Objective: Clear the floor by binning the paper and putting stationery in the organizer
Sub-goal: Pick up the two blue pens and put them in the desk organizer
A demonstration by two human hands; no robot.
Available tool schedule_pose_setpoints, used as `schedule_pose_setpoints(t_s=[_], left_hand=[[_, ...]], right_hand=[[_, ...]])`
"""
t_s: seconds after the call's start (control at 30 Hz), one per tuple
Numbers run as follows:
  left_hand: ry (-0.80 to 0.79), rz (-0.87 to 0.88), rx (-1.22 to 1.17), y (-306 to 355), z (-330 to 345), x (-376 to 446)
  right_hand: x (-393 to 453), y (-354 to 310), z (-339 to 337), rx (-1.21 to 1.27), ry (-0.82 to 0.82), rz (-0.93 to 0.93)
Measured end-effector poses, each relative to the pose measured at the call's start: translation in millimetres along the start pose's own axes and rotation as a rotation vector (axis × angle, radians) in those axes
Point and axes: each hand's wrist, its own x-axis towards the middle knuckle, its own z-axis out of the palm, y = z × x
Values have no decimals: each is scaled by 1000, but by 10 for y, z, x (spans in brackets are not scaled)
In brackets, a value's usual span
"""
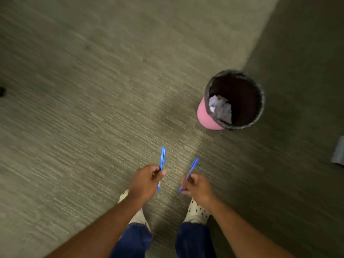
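Paper lay crumpled, white and loosely wadded, inside the round pink wastebasket with the black liner, which stood on the grey-green carpeted floor ahead and to the right of the person, suggesting the binning half of the job was done, at least for what this head view took in. The left hand was closed around a slim blue plastic pen, its upper end pointing away from the body; the right hand gripped a second blue pen tilted toward the basket. Both pens were off the carpet, held near each other above the person's pale perforated clogs. No organizer appeared anywhere in the view, so the stationery part seemed only half finished: collected, not yet put away. The carpet around the feet showed no other loose items, though a small dark object at the left edge and a pale object at the right edge were too blurred and cropped to identify, and could not be ruled in or out as remaining clutter.
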Motion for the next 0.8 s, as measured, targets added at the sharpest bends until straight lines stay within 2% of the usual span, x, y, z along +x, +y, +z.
schedule_pose_setpoints(t_s=[0.1, 0.27, 0.43, 0.6, 0.8], left_hand=[[-3, 147, 16, 667, -327, -343], [-17, 310, -121, 1907, -839, -855], [-82, 465, -143, 3066, -1229, -1361], [-113, 619, -125, 4053, -1486, -1891], [-97, 821, 11, 4907, -1443, -2397]], right_hand=[[-684, -536, -150, -70, 34, -115], [-1775, -1385, -455, -190, 185, -344], [-2935, -2031, -889, -254, 338, -553], [-4027, -2475, -1309, -233, 469, -653], [-4935, -2642, -1836, -181, 585, -813]])
